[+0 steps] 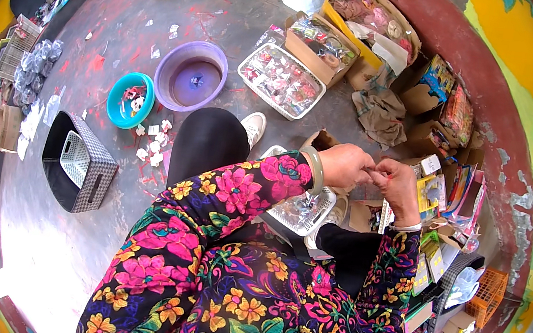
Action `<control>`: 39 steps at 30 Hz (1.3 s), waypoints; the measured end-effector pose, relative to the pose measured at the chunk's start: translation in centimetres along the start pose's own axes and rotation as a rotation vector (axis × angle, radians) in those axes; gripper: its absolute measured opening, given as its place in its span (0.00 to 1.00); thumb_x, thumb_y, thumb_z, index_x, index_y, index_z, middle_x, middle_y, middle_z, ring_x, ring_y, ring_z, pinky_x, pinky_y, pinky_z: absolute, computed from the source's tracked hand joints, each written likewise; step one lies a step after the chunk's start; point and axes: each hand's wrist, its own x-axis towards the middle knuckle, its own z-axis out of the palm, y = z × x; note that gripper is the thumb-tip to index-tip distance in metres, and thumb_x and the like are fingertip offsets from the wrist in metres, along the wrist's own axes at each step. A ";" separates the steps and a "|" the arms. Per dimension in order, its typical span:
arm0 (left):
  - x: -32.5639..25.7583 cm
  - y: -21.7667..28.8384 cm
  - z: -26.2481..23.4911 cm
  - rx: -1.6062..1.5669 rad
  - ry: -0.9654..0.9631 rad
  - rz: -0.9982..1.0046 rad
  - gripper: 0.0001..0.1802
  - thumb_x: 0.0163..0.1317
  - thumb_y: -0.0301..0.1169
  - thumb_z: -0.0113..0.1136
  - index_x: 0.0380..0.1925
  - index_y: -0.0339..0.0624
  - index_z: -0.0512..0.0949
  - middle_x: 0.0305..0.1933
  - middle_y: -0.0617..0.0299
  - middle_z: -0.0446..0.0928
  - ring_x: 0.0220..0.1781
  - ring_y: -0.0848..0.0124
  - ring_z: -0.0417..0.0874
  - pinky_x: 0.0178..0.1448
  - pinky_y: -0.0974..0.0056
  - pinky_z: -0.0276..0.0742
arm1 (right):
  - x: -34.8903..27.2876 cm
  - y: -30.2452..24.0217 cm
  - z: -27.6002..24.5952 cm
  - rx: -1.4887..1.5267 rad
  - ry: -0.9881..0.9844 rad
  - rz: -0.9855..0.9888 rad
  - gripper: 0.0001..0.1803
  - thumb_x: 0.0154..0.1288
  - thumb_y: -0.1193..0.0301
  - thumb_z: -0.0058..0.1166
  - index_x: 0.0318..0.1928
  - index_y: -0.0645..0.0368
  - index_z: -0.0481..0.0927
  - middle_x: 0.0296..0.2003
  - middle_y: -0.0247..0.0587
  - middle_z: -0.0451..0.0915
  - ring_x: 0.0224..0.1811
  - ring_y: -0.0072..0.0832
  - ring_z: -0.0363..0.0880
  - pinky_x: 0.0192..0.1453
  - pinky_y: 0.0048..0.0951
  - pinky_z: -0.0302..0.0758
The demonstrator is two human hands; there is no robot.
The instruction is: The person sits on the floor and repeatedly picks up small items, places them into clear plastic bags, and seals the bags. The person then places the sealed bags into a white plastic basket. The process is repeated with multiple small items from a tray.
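Observation:
My left hand (345, 166) and my right hand (400, 191) meet in front of me at the right of centre, fingertips pinched together. Whatever lies between them is too small to make out. A pale bangle (312, 169) circles my left wrist. Under my left forearm, between my legs, stands a white plastic basket (315, 218) with small clear-wrapped items in it, partly hidden by the flowered sleeve. Just beyond my left hand is the edge of an open cardboard box (319, 140).
A purple basin (221, 68) and a teal bowl (112, 100) of small pieces stand left of my knee. White scraps (156, 146) lie beside them. A checked bin (99, 182) sits farther left. Ahead is a white basket (246, 71) of packets; boxes (426, 97) crowd the right wall.

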 end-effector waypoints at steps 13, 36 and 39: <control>-0.5 -1.1 0.1 0.045 0.003 -0.027 0.13 0.54 0.36 0.56 0.36 0.39 0.78 0.31 0.49 0.78 0.36 0.52 0.78 0.42 0.57 0.72 | 0.3 -0.1 -0.1 0.198 0.005 0.028 0.16 0.46 0.63 0.65 0.21 0.64 0.76 0.15 0.34 0.72 0.19 0.19 0.67 0.23 0.24 0.64; 0.6 -0.3 0.0 -0.626 0.133 -0.207 0.10 0.58 0.26 0.55 0.39 0.32 0.75 0.35 0.63 0.77 0.36 0.79 0.76 0.40 0.75 0.72 | -0.2 -1.2 -0.5 0.177 0.181 -0.192 0.08 0.49 0.69 0.57 0.24 0.61 0.78 0.20 0.41 0.76 0.22 0.33 0.73 0.26 0.29 0.67; 0.8 -0.8 0.0 -0.574 0.146 -0.214 0.09 0.59 0.24 0.54 0.38 0.32 0.75 0.35 0.65 0.76 0.36 0.80 0.75 0.42 0.76 0.72 | -0.1 -1.2 -0.2 0.046 0.231 -0.297 0.07 0.48 0.68 0.57 0.24 0.59 0.78 0.22 0.42 0.76 0.24 0.39 0.74 0.27 0.32 0.68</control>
